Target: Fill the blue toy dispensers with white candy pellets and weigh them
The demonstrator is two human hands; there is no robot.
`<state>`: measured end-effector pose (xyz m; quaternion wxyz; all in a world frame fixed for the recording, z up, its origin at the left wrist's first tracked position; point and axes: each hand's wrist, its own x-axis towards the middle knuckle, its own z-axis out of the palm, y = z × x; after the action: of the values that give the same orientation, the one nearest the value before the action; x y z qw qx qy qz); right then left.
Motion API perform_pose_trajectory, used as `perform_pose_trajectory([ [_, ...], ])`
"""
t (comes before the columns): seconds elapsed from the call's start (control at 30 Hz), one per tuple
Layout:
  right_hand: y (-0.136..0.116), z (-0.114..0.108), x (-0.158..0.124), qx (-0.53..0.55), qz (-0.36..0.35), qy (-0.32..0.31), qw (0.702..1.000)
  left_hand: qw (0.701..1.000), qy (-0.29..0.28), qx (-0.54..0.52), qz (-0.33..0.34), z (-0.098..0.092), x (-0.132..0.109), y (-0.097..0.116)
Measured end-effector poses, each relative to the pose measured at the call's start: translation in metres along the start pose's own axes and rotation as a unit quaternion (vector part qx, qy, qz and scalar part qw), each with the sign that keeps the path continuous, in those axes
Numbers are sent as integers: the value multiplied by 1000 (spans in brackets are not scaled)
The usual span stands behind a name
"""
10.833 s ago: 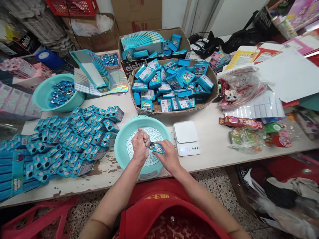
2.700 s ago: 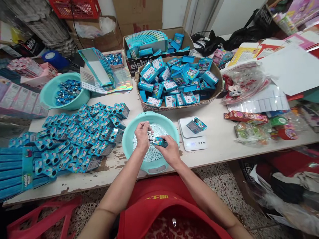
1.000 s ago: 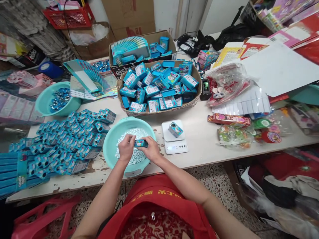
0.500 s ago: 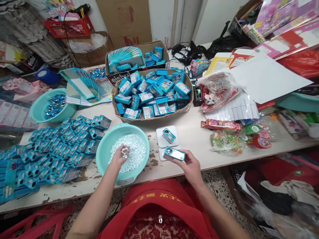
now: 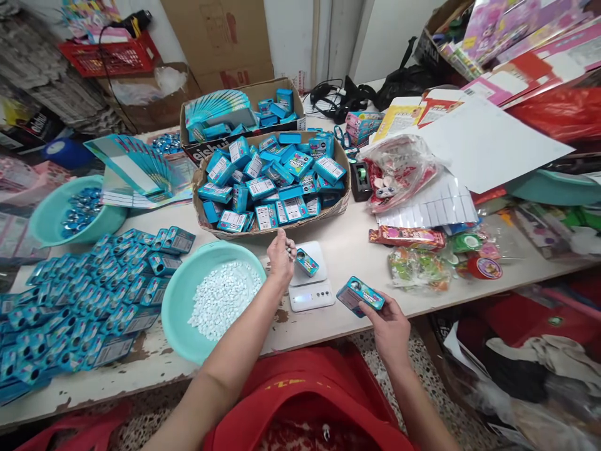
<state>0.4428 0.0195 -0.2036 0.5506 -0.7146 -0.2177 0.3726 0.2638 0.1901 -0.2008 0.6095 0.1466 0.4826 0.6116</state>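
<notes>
My left hand (image 5: 282, 258) is closed on a few small white candies, its fingers beside an open blue candy box (image 5: 307, 262). That box lies on the pan of a white digital scale (image 5: 311, 297) with a lit display. Over the table's front edge, my right hand (image 5: 390, 322) grips another blue candy box (image 5: 360, 295) between thumb and fingers, tilted, with a round silver part near its left end. Left of the scale stands a turquoise basin (image 5: 174, 313) holding loose white candies (image 5: 223, 300).
Rows of upright blue boxes (image 5: 94, 300) cover the table's left side. A carton (image 5: 201, 216) heaped with blue boxes stands behind the scale. A second basin (image 5: 44, 210) holds shiny blue pieces. Bagged sweets (image 5: 417, 269) and a red packet (image 5: 407, 237) lie to the right.
My left hand has risen from the basin and moved right to the box on the scale, carrying candies. My right hand has moved right and down with its box, turning its printed face up.
</notes>
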Motion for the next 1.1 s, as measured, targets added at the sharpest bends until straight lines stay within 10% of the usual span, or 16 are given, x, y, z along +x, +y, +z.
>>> perform_pose_trajectory([
  [0.43,15,-23,13,-24,6,32,999,994,28,50,92,13,7,-20],
  [0.73,9,-20,17,-8,-11,33,999,999,4,-42,-33,11,6,2],
  [0.93,9,-19,17,-17,-17,41,999,986,56,-91,-130,-48,4,58],
  [1.1,11,-17,18,-18,-14,23,999,979,148,67,-127,-126,-12,82],
])
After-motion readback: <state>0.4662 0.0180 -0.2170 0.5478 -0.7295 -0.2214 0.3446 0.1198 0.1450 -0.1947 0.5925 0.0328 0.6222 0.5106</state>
